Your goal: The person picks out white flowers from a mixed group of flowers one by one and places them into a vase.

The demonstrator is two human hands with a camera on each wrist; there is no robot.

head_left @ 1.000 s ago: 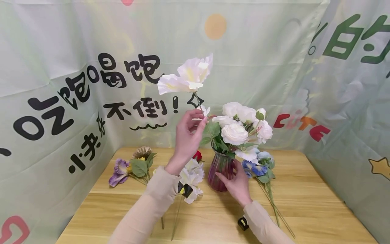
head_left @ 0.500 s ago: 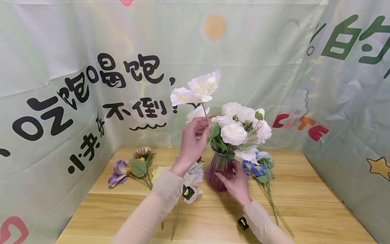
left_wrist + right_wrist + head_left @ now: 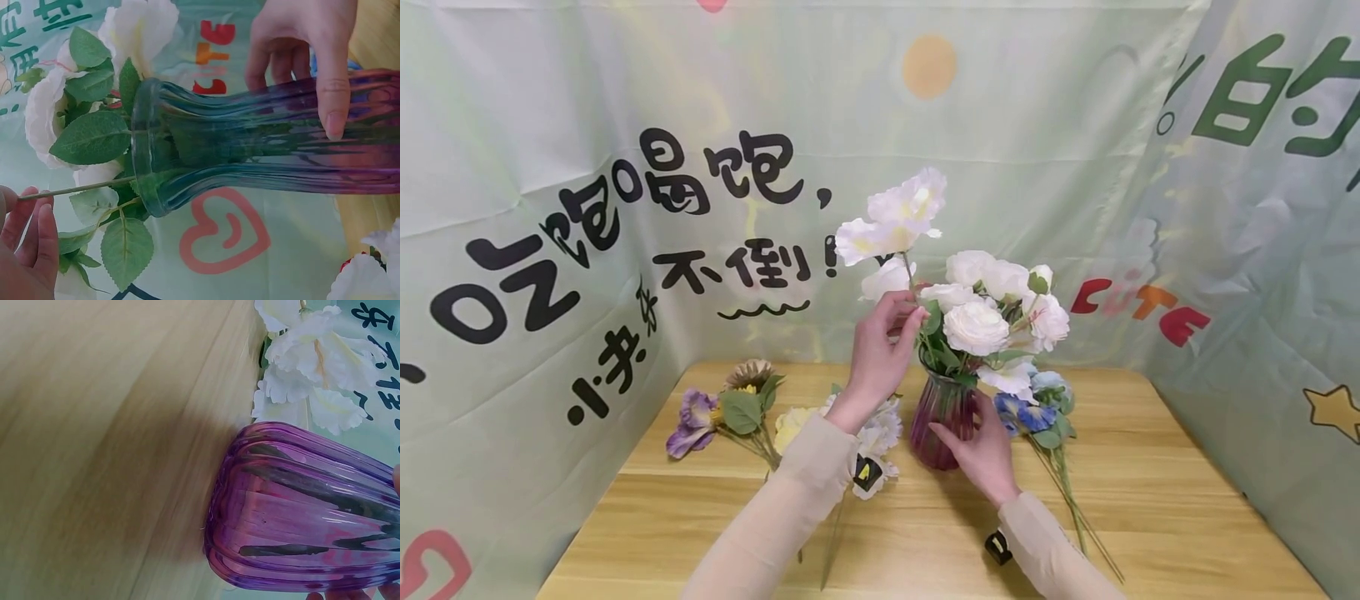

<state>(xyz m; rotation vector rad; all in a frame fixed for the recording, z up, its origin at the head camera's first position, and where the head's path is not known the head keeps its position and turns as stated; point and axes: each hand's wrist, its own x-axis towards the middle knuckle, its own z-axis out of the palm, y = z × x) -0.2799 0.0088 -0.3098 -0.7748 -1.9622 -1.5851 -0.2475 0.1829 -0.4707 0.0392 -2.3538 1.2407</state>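
Observation:
My left hand [image 3: 878,354] pinches the thin stem [image 3: 81,188] of a large white artificial flower [image 3: 898,218], holding it upright at the vase's left. In the left wrist view that stem runs from the fingertips into the vase's mouth. The ribbed glass vase [image 3: 934,425] shades from teal at the rim to purple at the base. Around its lower body curls my right hand [image 3: 983,450], thumb on the near side. White roses [image 3: 976,327] and green leaves [image 3: 90,139] crowd above the rim. Dark stem ends show through the purple glass [image 3: 300,512] in the right wrist view.
On the wooden table [image 3: 700,517] at left lie a purple flower [image 3: 692,423] and a sunflower [image 3: 748,379]. White flowers [image 3: 880,429] lie behind the left wrist. Blue flowers [image 3: 1033,412] with long stems lie right of the vase. Printed cloth [image 3: 1037,167] hangs behind.
My left hand has moved right and down, bringing the white flower lower and closer to the roses. The right hand and vase have stayed in place.

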